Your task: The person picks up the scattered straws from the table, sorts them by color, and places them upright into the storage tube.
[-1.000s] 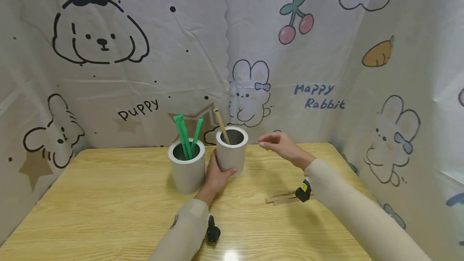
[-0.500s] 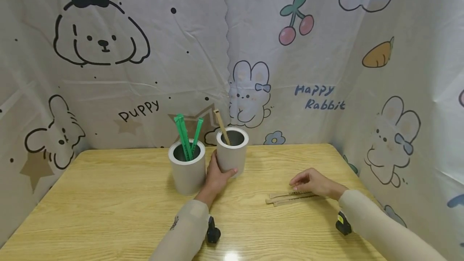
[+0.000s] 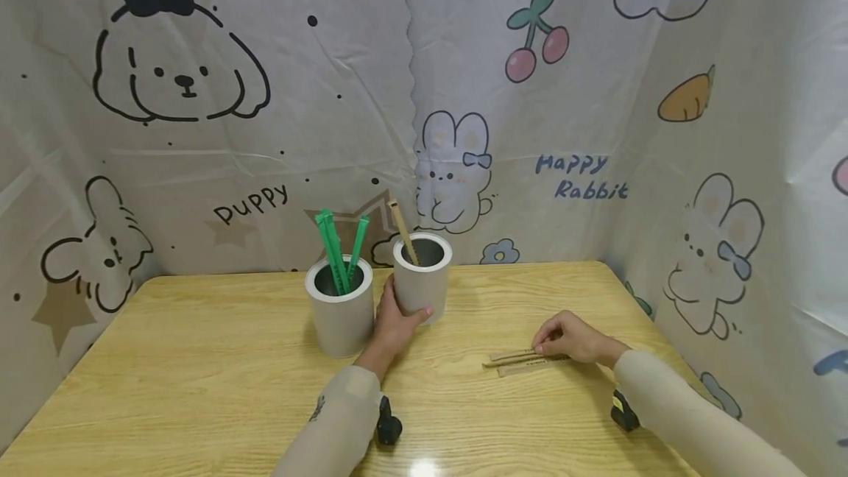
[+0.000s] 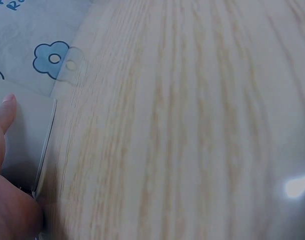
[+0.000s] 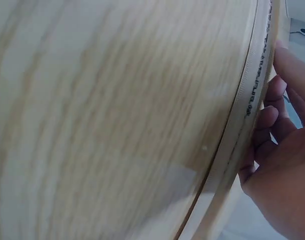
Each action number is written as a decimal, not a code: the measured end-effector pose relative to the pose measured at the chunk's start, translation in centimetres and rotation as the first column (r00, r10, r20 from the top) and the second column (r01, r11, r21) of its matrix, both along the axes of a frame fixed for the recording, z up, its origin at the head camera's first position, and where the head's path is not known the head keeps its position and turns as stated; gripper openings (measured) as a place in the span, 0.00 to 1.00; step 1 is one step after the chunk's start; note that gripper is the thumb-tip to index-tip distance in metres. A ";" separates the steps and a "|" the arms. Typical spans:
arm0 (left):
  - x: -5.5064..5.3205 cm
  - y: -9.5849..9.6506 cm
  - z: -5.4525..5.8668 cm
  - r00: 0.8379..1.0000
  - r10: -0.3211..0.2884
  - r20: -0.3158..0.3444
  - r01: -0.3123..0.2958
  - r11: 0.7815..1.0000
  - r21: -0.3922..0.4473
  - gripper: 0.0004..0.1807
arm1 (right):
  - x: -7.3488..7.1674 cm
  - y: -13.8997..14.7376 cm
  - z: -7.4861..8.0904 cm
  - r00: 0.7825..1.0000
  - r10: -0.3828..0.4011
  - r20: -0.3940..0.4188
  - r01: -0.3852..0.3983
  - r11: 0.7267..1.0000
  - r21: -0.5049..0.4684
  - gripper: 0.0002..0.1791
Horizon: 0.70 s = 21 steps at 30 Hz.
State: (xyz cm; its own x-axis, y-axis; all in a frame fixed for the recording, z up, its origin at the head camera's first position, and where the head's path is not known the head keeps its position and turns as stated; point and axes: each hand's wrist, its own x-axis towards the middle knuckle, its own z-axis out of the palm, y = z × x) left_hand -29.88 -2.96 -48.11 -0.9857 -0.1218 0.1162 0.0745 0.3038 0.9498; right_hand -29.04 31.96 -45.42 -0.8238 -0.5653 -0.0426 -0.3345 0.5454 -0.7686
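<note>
My left hand grips the lower side of a white round holder, thumb along its front. A slim brown paper stick packet leans in that holder. In the left wrist view only part of this hand shows beside the holder wall. Low over the table at right, my right hand pinches a brown stick packet among several flat ones, its far end under the fingers. In the right wrist view, the curled fingers are right at the edge of a printed packet.
A second white holder stands close to the left of the gripped one, with several green stick packets upright in it. Behind the wooden table hangs a printed cloth, which also lines both sides.
My right hand has moved from beside the gripped holder down and right to the flat packets, then closed on one, which has turned slightly. My left hand keeps its hold.
</note>
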 end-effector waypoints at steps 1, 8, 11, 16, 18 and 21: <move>0.0 0.0 0.0 1.000 0.000 -0.004 0.000 1.000 -0.005 0.53 | -0.1 0.0 0.0 1.000 -0.001 -0.001 0.001 1.000 0.000 0.05; 0.0 0.0 -0.1 1.000 -0.001 0.010 0.001 1.000 -0.012 0.53 | -1.2 -1.4 2.0 0.999 -0.037 -0.038 0.036 0.999 -0.016 0.08; 0.0 0.0 0.0 1.000 -0.004 0.018 0.004 1.000 -0.006 0.53 | -1.7 -3.2 4.6 0.994 -0.106 -0.037 0.104 0.994 -0.042 0.11; 0.1 0.0 0.1 1.000 -0.008 0.013 0.008 1.000 0.010 0.53 | -2.4 -7.7 10.5 0.980 -0.189 0.063 0.199 0.931 -0.305 0.07; 0.2 0.0 0.2 1.000 -0.006 0.012 0.006 1.000 0.010 0.53 | -2.8 -10.2 12.8 0.979 -0.168 0.115 0.203 0.858 -0.472 0.10; 0.2 0.0 0.2 1.000 -0.002 0.019 0.002 1.000 0.009 0.53 | -3.3 -14.0 15.6 0.975 -0.090 0.205 0.210 0.688 -0.694 0.16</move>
State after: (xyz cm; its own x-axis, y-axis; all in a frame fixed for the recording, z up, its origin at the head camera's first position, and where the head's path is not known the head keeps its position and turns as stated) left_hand -29.72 -2.97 -47.96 -0.9880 -0.1212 0.0962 0.0566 0.2951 0.9538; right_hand -32.34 17.98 -29.79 -0.9181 -0.3455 0.1943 -0.1513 -0.1475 -0.9774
